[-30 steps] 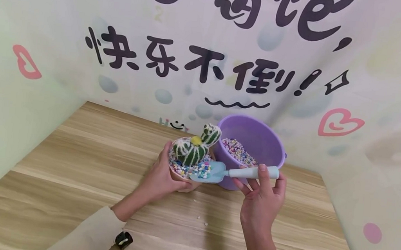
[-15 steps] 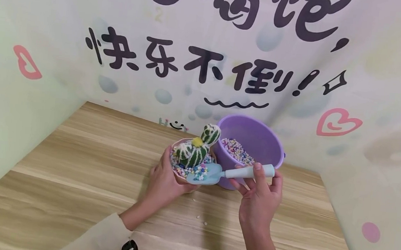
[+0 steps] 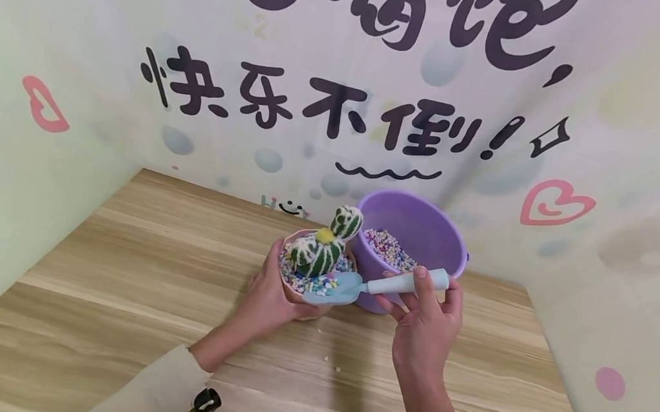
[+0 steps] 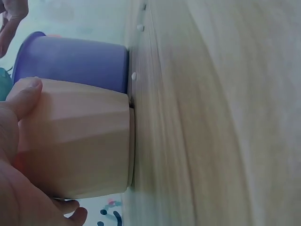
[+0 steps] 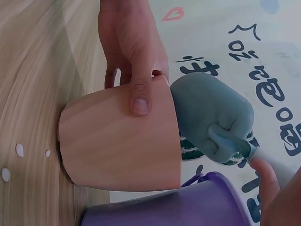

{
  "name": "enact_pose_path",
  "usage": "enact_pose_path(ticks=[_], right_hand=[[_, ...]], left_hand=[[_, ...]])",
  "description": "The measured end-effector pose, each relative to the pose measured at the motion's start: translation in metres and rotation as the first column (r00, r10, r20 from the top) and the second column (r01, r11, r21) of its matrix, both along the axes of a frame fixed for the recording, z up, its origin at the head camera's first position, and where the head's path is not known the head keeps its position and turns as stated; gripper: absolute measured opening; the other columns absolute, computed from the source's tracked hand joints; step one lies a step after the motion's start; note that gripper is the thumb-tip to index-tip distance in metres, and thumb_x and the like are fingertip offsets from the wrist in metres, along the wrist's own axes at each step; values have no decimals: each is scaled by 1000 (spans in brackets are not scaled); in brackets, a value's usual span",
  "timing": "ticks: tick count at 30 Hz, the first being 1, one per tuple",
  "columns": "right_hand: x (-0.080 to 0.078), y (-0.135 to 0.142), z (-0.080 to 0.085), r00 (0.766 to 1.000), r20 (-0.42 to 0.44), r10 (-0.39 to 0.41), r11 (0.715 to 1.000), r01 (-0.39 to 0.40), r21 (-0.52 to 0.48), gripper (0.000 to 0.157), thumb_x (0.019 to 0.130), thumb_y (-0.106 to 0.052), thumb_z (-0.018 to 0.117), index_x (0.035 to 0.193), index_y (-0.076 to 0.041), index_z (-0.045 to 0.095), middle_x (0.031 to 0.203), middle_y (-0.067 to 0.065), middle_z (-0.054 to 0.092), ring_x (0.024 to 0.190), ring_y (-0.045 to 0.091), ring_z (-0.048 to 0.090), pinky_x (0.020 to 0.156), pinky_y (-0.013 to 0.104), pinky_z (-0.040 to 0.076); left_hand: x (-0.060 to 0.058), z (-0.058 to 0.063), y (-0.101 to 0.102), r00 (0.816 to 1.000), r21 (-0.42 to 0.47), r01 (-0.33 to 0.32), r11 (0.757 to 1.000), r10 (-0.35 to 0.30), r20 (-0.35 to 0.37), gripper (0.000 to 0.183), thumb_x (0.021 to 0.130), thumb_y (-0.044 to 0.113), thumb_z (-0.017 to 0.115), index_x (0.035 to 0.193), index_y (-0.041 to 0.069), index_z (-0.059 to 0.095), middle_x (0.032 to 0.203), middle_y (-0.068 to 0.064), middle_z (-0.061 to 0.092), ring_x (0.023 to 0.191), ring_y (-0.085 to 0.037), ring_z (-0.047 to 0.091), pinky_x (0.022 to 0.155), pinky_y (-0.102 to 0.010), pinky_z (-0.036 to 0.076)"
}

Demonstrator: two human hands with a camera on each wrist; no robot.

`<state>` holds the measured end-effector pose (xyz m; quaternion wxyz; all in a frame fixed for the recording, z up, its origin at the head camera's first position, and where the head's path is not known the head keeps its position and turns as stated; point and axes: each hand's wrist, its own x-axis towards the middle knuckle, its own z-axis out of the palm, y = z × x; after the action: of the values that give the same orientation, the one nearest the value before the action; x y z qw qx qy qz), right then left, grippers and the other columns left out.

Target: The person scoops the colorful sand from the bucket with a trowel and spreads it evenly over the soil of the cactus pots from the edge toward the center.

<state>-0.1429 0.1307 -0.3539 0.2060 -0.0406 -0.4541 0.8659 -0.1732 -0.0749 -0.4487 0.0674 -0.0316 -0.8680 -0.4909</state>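
My left hand (image 3: pixel 267 301) grips the side of a peach flower pot (image 5: pixel 122 141), its thumb on the near wall near the rim. A knitted-looking green cactus (image 3: pixel 320 257) with white stripes and a yellow flower stands in the pot among small coloured pebbles (image 3: pixel 296 280). My right hand (image 3: pixel 427 330) holds a light blue trowel (image 3: pixel 349 288) by its pale handle, thumb on top. The trowel's blade lies at the pot's front rim, with some pebbles on its tip. From the right wrist view, the blade's underside hides most of the cactus.
Close behind and right of the pot stands a purple bucket (image 3: pixel 429 230), partly filled with similar pebbles (image 3: pixel 387 249). A few stray pebbles (image 5: pixel 19 150) lie on the wooden table (image 3: pixel 156 270). A printed wall cloth (image 3: pixel 289 138) rises behind the table.
The trowel has shifted slightly left and down, and its blade tip sits lower at the pot's rim. The cactus and pot have moved slightly right, with my left hand still around the pot.
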Motion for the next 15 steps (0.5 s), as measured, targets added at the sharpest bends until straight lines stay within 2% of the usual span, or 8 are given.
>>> enact_pose_path(ticks=[3,8,15], right_hand=[[0,-1,0,1000,8,10,1000,-10,0,25,92,-10,67,109,-7,50,85,10,66,69,28,72,52,42,58],[-1,-4,0,999,38,34,999,-35,11,27,92,-13,67,112,-7,50,85,10,67,70,27,73,54,43,58],[-3,-10,-2,997,46,65,998,-65,5,26,93,-15,67,109,-7,49,79,13,68,70,26,73,52,42,58]], left_hand=[[-1,-2,-2,1000,10,27,1000,-27,-13,141,54,52,91,156,20,-1,156,-17,26,140,-40,31,111,-63,26],[-1,-3,-3,998,-16,33,999,-34,-59,139,55,51,91,155,18,1,154,-18,30,136,-40,38,110,-61,28],[-1,-1,-4,996,8,50,999,-50,-75,136,54,44,93,155,24,3,150,-11,38,132,-34,44,105,-58,29]])
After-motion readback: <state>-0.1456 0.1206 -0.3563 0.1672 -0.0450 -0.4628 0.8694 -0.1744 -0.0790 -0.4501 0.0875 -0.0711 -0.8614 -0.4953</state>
